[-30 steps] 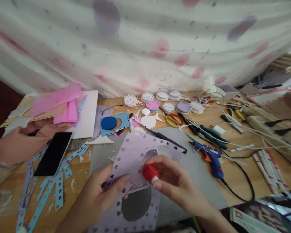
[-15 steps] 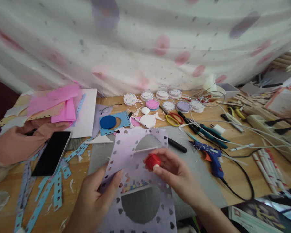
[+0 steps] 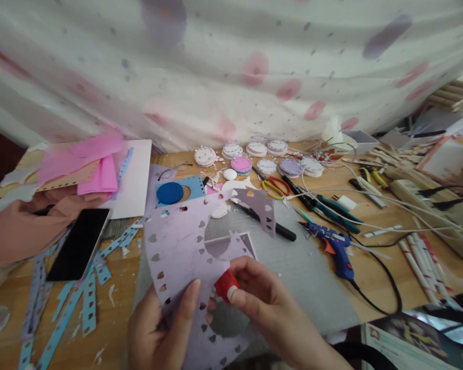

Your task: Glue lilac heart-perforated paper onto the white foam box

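A sheet of lilac paper point(image 3: 177, 241) with heart-shaped holes and large round cut-outs is raised off the grey mat. My left hand point(image 3: 162, 318) grips it by the left edge, thumb on top. In my right hand point(image 3: 262, 303) is a small red craft punch point(image 3: 227, 284) with a white part under the thumb. The punch sits against the paper between the two round cut-outs; whether the paper is inside its slot I cannot tell. A white-edged flat piece point(image 3: 247, 241) shows partly behind the sheet.
Several decorated paper discs point(image 3: 241, 164) stand along the back. Scissors point(image 3: 273, 187), pliers point(image 3: 337, 216) and a blue glue gun point(image 3: 334, 244) with its cord lie to the right. A phone point(image 3: 79, 244) and blue paper strips point(image 3: 88, 303) are on the left.
The lilac sheet has turned and shifted left, its upper right corner now bent up. My right hand has moved down and left with the punch. Confetti seen earlier under the sheet is now hidden.
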`<state>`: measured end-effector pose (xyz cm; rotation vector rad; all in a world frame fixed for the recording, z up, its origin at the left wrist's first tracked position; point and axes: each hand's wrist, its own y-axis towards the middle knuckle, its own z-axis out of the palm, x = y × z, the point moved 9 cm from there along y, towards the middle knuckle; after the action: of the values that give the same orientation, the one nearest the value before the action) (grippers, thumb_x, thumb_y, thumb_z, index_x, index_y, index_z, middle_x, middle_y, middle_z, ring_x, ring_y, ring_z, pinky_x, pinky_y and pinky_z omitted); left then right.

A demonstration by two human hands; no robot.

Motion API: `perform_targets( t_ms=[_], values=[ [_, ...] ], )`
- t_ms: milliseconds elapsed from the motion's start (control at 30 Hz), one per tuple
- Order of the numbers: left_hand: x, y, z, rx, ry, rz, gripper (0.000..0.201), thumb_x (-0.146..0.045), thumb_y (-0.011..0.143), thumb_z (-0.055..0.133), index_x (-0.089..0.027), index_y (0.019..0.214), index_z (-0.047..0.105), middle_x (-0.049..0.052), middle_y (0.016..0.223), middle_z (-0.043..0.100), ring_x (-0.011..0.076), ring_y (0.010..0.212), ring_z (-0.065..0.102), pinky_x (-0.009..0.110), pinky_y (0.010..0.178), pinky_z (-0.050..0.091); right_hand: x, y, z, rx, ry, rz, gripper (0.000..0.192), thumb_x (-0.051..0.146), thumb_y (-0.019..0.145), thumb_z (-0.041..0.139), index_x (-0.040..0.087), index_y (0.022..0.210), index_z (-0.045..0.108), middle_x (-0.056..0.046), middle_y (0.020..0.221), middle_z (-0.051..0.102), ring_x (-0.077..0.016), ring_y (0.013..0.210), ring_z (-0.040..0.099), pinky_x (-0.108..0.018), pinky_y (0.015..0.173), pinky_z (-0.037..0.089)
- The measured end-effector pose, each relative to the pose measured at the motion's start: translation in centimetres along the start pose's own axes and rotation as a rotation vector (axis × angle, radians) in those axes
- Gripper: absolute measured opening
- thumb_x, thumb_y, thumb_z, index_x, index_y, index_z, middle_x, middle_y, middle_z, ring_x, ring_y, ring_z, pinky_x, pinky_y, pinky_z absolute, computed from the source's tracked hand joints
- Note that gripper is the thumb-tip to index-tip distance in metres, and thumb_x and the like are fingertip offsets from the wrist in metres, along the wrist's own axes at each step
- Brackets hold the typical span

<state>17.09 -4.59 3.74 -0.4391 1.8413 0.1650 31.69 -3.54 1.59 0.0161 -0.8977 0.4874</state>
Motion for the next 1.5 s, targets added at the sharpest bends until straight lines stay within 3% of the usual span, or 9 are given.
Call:
perform_targets(
  t_ms=[267, 367, 600, 767, 933, 1100, 1267, 1367, 1500],
  values=[
    [0.2, -0.3, -0.1, 0.003, -0.013, -0.031, 0.025, -0.044, 0.075, 0.066, -0.020, 0.083, 0.064, -0.003, 0.059, 0.071, 0.0170, 0.049, 0.066, 0.022, 0.049, 0.056, -0.2, 0.1, -0.4, -0.009, -0.008, -0.018, 0.026, 0.029, 0.081, 0.072, 0.021, 0.099, 0.054, -0.001, 0.090, 0.063, -0.0165, 0.086, 0.065, -0.034, 0.082, 0.051],
    [0.4, -0.3, -0.4, -0.024, 0.005, -0.030, 0.028, -0.045, 0.074, 0.067, -0.020, 0.084, 0.064, -0.001, 0.066, 0.075, 0.0180, 0.053, 0.068, 0.023, 0.051, 0.056, 0.2, 0.1, -0.1, -0.001, 0.058, -0.053, 0.033, 0.025, 0.079, 0.075, 0.024, 0.101, 0.050, 0.002, 0.089, 0.061, -0.0148, 0.083, 0.066, -0.032, 0.079, 0.052],
    [0.6, -0.4, -0.1, -0.006, -0.026, -0.048, 0.027, -0.045, 0.074, 0.068, -0.020, 0.082, 0.065, -0.002, 0.060, 0.072, 0.0169, 0.050, 0.066, 0.022, 0.050, 0.056, 1.1, 0.2, 0.3, 0.008, 0.089, -0.096, 0.042, 0.023, 0.077, 0.076, 0.027, 0.102, 0.042, 0.003, 0.088, 0.062, -0.0159, 0.078, 0.069, -0.032, 0.074, 0.055],
    [0.5, -0.4, 0.8, 0.083, -0.003, -0.017, 0.027, -0.048, 0.074, 0.066, -0.021, 0.076, 0.066, -0.002, 0.056, 0.071, 0.0171, 0.045, 0.065, 0.023, 0.047, 0.056, 1.2, 0.1, -0.8, -0.083, 0.026, -0.132, 0.040, 0.028, 0.075, 0.077, 0.028, 0.100, 0.046, 0.004, 0.085, 0.063, -0.0138, 0.078, 0.066, -0.026, 0.070, 0.054],
    [1.1, -0.5, 1.2, 0.122, -0.033, -0.055, 0.033, -0.049, 0.074, 0.067, -0.019, 0.087, 0.067, 0.001, 0.064, 0.074, 0.0181, 0.047, 0.066, 0.025, 0.048, 0.057, 0.4, 0.1, -1.9, -0.134, -0.068, -0.039, 0.039, 0.031, 0.072, 0.080, 0.027, 0.104, 0.058, 0.001, 0.090, 0.065, -0.0139, 0.084, 0.065, -0.026, 0.079, 0.052],
    [1.3, -0.4, 1.5, 0.173, -0.010, -0.038, 0.030, -0.048, 0.075, 0.066, -0.021, 0.084, 0.072, 0.002, 0.071, 0.076, 0.0199, 0.059, 0.070, 0.024, 0.056, 0.059, -0.1, 0.4, -1.5, -0.056, -0.028, 0.012, 0.036, 0.034, 0.068, 0.082, 0.025, 0.097, 0.063, 0.002, 0.078, 0.063, -0.0152, 0.071, 0.065, -0.029, 0.071, 0.055],
    [1.7, 0.3, 1.2, 0.183, -0.005, 0.014, 0.029, -0.042, 0.072, 0.070, -0.021, 0.091, 0.072, 0.005, 0.101, 0.076, 0.0270, 0.100, 0.069, 0.031, 0.086, 0.058, 0.2, 0.8, -1.9, -0.059, -0.016, -0.033, 0.036, 0.021, 0.065, 0.084, 0.024, 0.094, 0.063, 0.003, 0.082, 0.063, -0.0106, 0.074, 0.061, -0.021, 0.069, 0.051],
    [2.5, 0.5, 1.3, 0.192, -0.078, -0.052, 0.033, -0.037, 0.070, 0.073, -0.023, 0.100, 0.068, 0.002, 0.107, 0.075, 0.0264, 0.100, 0.069, 0.033, 0.086, 0.059, 0.6, 0.9, -2.0, -0.052, -0.107, -0.065, 0.034, 0.019, 0.064, 0.084, 0.023, 0.092, 0.065, 0.001, 0.091, 0.064, -0.0126, 0.082, 0.060, -0.023, 0.075, 0.051],
    [2.6, 0.6, 1.4, 0.188, -0.095, -0.103, 0.035, -0.035, 0.068, 0.075, -0.025, 0.101, 0.069, 0.000, 0.103, 0.076, 0.0279, 0.097, 0.070, 0.034, 0.085, 0.060, 0.4, 1.1, -1.9, -0.037, -0.122, -0.065, 0.043, 0.016, 0.063, 0.085, 0.024, 0.097, 0.061, 0.003, 0.088, 0.060, -0.0105, 0.077, 0.059, -0.023, 0.075, 0.050]
  ],
)
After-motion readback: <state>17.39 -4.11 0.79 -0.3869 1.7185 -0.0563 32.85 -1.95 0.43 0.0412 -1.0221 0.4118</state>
